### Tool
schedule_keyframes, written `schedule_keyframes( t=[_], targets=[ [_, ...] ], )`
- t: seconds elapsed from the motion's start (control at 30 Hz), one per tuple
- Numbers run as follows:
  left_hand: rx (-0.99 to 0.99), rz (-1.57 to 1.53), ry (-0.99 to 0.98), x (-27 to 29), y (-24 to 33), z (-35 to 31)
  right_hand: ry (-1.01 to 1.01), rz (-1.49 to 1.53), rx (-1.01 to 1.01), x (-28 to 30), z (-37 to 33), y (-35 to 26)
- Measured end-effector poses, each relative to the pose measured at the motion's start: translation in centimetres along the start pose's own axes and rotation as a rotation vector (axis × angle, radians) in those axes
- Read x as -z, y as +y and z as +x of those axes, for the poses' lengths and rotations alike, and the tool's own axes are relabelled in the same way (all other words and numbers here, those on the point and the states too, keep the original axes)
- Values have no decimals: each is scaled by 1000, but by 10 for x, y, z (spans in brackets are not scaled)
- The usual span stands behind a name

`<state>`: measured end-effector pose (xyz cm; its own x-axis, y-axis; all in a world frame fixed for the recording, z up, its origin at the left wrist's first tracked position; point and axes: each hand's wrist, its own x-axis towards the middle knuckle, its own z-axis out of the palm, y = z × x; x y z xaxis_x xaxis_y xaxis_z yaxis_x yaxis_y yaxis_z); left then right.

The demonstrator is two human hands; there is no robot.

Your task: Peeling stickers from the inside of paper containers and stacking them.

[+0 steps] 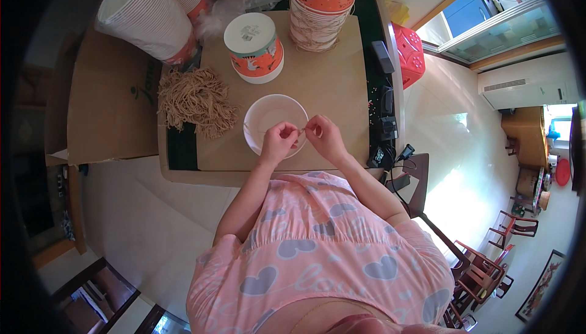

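A white paper bucket (255, 111) stands open end up in front of me on a cardboard sheet. My left hand (280, 141) is over its inside and near rim, thumb and fingers pinched together. My right hand (325, 137) is at the bucket's right rim, also pinching. Between the fingertips runs a thin bit of what looks like string, mostly hidden by the fingers. To the left lies a loose heap of tan string (198, 99). Behind the bucket, an orange and green patterned bucket (257, 65) rests with its white base up.
A stack of buckets with string on them (317, 26) rises at the back right. White nested buckets (146, 17) lean at the back left, above a cardboard box (113, 96). Black adapters and cables (387, 114) line the table's right edge, near a red stool (409, 56).
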<state>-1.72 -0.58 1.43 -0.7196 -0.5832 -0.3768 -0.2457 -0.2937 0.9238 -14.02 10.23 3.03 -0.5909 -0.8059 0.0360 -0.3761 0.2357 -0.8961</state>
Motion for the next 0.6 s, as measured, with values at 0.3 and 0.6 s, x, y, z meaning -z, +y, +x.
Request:
schedule_keyframes(
  t=[0.3, 0.6],
  targets=[
    [4, -42, -10, -4, 11, -2, -21, 49, -82, 0, -1, 5],
    [-42, 114, 7, -2, 5, 1, -40, 38, -64, 1, 0, 1]
  ],
)
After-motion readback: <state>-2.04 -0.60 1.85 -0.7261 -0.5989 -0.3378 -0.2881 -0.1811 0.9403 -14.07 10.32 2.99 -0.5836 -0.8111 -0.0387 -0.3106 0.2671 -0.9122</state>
